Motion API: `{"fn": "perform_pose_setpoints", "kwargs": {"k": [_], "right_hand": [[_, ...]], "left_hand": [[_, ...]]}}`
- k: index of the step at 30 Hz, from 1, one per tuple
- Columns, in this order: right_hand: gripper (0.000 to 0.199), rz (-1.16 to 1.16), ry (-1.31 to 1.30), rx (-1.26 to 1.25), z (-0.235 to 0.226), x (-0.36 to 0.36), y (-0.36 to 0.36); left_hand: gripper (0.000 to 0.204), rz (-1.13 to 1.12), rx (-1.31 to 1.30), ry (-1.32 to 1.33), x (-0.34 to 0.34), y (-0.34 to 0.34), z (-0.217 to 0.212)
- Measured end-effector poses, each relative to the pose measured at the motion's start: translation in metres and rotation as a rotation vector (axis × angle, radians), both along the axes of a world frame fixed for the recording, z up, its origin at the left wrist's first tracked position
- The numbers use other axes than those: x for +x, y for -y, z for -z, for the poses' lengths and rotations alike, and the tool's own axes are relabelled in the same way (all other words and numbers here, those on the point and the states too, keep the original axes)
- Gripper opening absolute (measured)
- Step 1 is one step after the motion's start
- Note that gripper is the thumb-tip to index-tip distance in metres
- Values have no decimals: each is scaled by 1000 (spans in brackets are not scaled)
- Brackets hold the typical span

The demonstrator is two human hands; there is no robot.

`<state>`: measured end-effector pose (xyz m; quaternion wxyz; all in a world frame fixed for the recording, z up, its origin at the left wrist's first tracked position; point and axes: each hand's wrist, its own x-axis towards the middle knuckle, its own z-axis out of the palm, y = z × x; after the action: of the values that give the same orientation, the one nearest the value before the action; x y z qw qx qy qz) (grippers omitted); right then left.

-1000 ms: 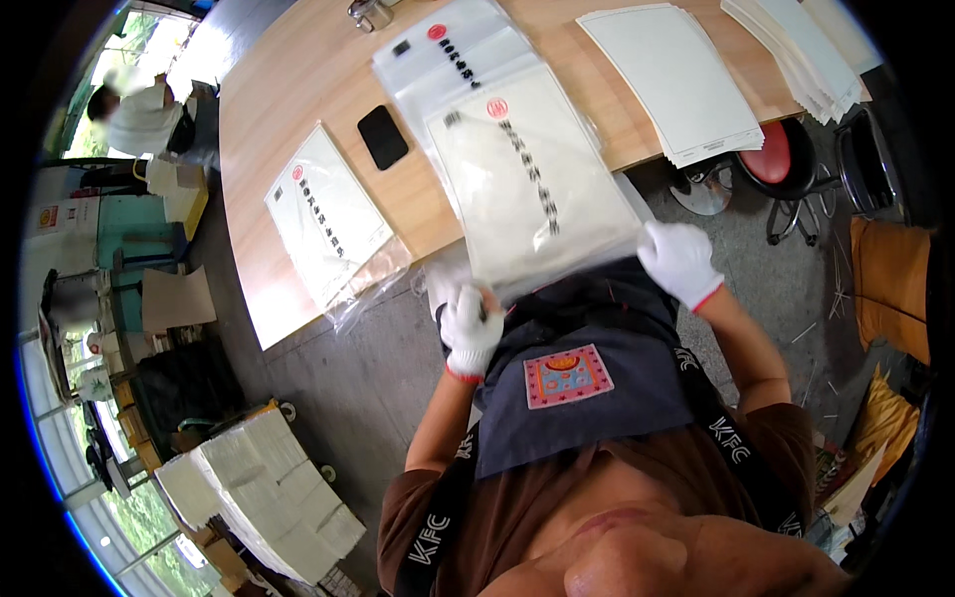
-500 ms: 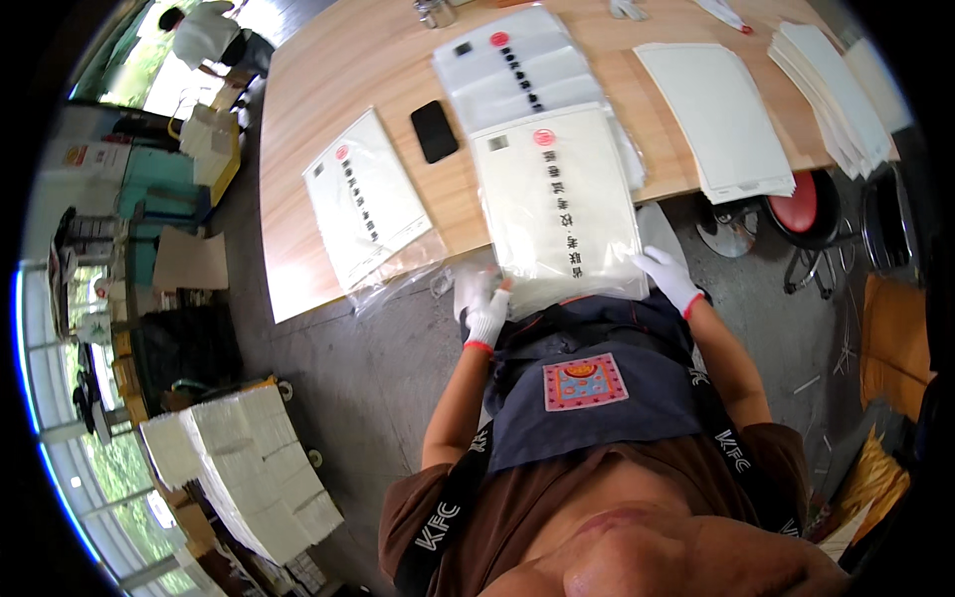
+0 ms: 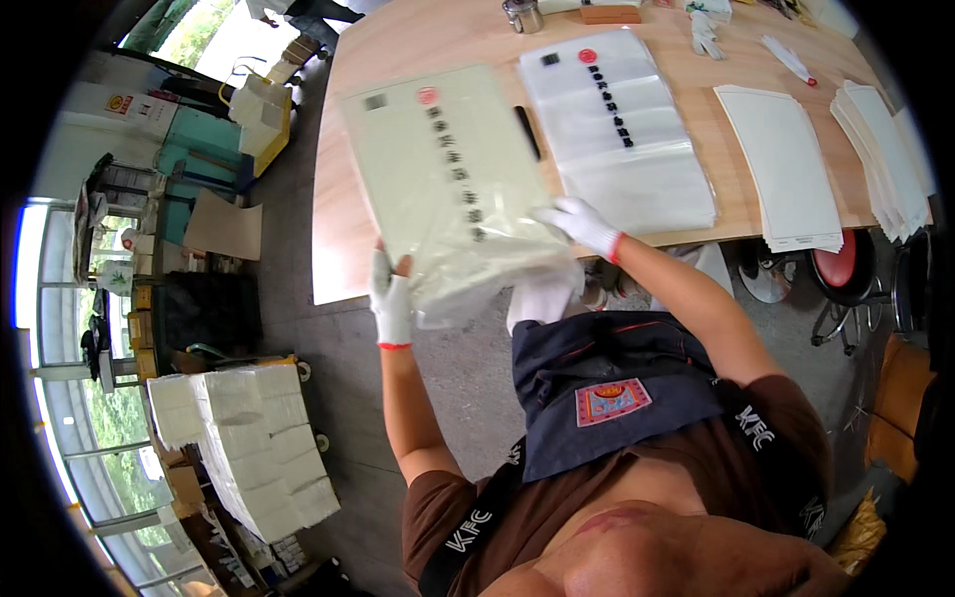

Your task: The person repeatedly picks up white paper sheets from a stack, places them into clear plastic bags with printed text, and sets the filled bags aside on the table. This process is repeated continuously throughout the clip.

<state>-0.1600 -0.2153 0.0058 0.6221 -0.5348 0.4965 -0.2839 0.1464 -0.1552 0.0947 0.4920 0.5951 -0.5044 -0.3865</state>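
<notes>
Both my hands wear white gloves with red cuffs. Between them is a clear plastic bag (image 3: 448, 169) with cream paper inside, printed with a red round mark and a column of dark characters. My left hand (image 3: 391, 298) grips its lower left edge, and my right hand (image 3: 582, 225) is closed on its lower right corner. The bag is tilted over the left part of the table, its loose plastic end hanging toward me. It covers the packet on the left and most of a black phone (image 3: 527, 132). To its right lies a stack of printed clear plastic bags (image 3: 647, 174).
The wooden table (image 3: 336, 214) also bears a stack of white sheets (image 3: 781, 164), more sheets (image 3: 875, 154) at the far right, spare gloves (image 3: 706, 38) and a metal canister (image 3: 521, 15). A red stool (image 3: 841, 261) stands beneath its right side. Wrapped white bundles (image 3: 261, 448) fill a cart at left.
My hands have carried the filled bag from the stack of empty bags leftward, over the left packet and phone. The view has shifted, and the person at far left is now mostly out of it.
</notes>
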Motion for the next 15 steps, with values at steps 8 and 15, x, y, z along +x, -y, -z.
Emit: {"fn": "perform_pose_setpoints", "kwargs": {"k": [8,15], "right_hand": [[43,-28,-204,155,40,143,42],[30,52,-259,121,40,112,37]], "left_hand": [[62,-78,383,1226,148,38,154],[53,-44,346,1100,96,61,136]]}}
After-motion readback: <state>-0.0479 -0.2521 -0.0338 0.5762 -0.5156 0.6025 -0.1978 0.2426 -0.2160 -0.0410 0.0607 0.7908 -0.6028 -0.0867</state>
